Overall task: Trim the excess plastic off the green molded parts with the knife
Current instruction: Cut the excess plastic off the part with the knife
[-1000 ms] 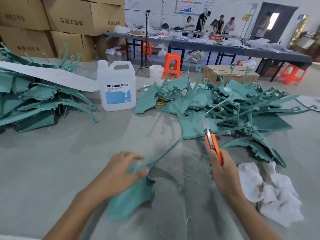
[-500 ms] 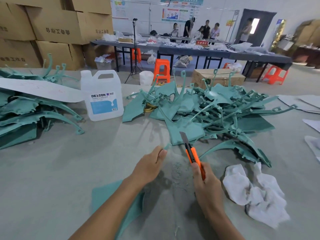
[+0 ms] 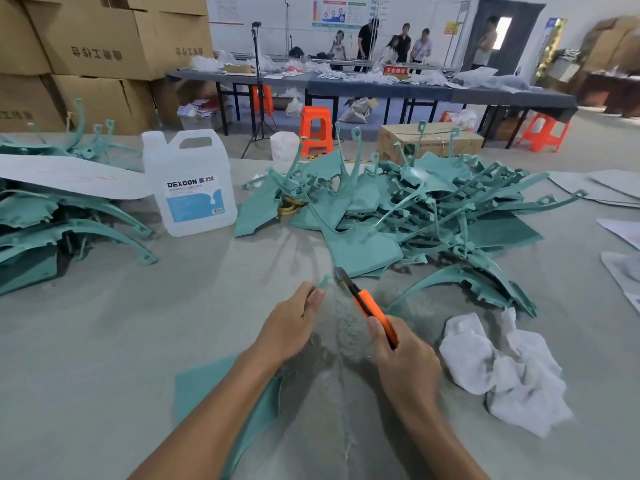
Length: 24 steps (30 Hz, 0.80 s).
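Observation:
My left hand (image 3: 292, 323) grips the thin end of a green molded part (image 3: 204, 389); its flat body lies under my left forearm and only the tip shows past my fingers. My right hand (image 3: 405, 362) holds an orange utility knife (image 3: 372, 304), its blade right beside that tip. A large heap of green molded parts (image 3: 408, 209) lies just beyond on the grey table (image 3: 104, 341). Green shavings (image 3: 346, 330) cover the table between my hands.
A white DEXCON jug (image 3: 190, 185) stands at the left middle. Another stack of green parts (image 3: 52, 223) sits far left under a white sheet (image 3: 69, 178). A crumpled white cloth (image 3: 502, 372) lies right of my right hand. Cardboard boxes (image 3: 104, 46), tables and several people stand behind.
My left hand slid up from the part's wide body to its thin end. The right hand brought the knife blade in close to that end.

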### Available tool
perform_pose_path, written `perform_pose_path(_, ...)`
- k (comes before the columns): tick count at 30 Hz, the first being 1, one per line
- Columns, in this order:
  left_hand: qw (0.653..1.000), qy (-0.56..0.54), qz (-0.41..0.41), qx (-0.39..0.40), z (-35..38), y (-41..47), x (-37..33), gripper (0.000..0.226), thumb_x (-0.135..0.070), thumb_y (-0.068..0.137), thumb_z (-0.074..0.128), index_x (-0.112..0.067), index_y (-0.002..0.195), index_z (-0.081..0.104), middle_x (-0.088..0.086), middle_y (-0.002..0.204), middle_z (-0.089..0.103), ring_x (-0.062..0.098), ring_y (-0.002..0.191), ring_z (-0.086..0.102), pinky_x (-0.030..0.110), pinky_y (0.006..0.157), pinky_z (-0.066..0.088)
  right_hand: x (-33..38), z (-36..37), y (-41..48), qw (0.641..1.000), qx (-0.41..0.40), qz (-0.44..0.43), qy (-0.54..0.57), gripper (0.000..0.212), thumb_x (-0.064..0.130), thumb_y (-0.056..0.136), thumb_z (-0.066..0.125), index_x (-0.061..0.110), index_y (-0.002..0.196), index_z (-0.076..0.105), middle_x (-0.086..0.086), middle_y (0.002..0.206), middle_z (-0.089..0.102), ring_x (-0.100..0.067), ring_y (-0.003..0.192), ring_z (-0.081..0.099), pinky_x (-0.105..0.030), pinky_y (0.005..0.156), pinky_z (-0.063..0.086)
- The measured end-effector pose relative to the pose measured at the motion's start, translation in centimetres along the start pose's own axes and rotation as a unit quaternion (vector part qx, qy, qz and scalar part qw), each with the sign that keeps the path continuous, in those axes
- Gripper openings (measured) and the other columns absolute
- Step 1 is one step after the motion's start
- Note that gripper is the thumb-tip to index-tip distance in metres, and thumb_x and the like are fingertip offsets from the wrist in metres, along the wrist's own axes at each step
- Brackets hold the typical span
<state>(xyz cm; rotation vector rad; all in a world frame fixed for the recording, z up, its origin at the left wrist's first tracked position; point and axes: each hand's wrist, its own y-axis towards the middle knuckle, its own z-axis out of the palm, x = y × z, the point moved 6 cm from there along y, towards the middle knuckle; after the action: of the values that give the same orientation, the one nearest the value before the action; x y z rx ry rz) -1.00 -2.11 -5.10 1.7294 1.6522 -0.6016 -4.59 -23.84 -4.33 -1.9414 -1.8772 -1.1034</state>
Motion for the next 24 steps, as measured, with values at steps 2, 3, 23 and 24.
perform_pose_path(2,1.000,0.008,0.005,0.001,0.09,0.00,-0.01,0.038,-0.068,0.099,0.019,-0.037,0.087,0.038,-0.004,0.065,0.052,0.016,0.062,0.055,0.037,0.061,0.041,0.10,0.13,-0.30,1.000,0.010,-0.021,0.020,0.032,0.055,0.098,0.049,0.029,0.096,0.067,0.010,0.059,0.057,-0.014,0.056,0.058,-0.035,0.054,0.048)
perform_pose_path(3,1.000,0.011,0.006,-0.001,0.11,0.04,-0.02,0.038,-0.068,0.099,0.019,-0.037,0.086,0.038,-0.004,0.065,0.052,0.016,0.062,0.055,0.037,0.060,0.041,0.24,0.21,-0.43,0.999,0.019,-0.032,0.018,0.030,0.054,0.098,0.050,0.030,0.096,0.067,0.009,0.059,0.057,-0.014,0.056,0.058,-0.036,0.055,0.050)
perform_pose_path(23,0.999,0.028,-0.013,0.017,0.35,0.11,0.21,0.039,-0.048,0.107,0.025,-0.023,0.086,0.046,0.003,0.077,0.060,0.027,0.077,0.058,0.041,0.074,0.047,0.78,0.17,-0.97,0.997,0.000,-0.070,-0.029,0.046,0.063,0.093,0.039,0.031,0.109,0.068,0.006,0.074,0.066,-0.022,0.069,0.065,-0.036,0.059,0.050)
perform_pose_path(24,0.999,0.029,-0.013,0.017,0.31,0.13,0.13,0.040,-0.049,0.107,0.025,-0.023,0.085,0.045,0.003,0.076,0.059,0.027,0.076,0.057,0.042,0.074,0.046,0.67,0.03,-0.92,0.998,-0.010,-0.061,-0.028,0.048,0.063,0.093,0.039,0.029,0.109,0.068,0.004,0.077,0.067,-0.024,0.070,0.065,-0.035,0.059,0.048)
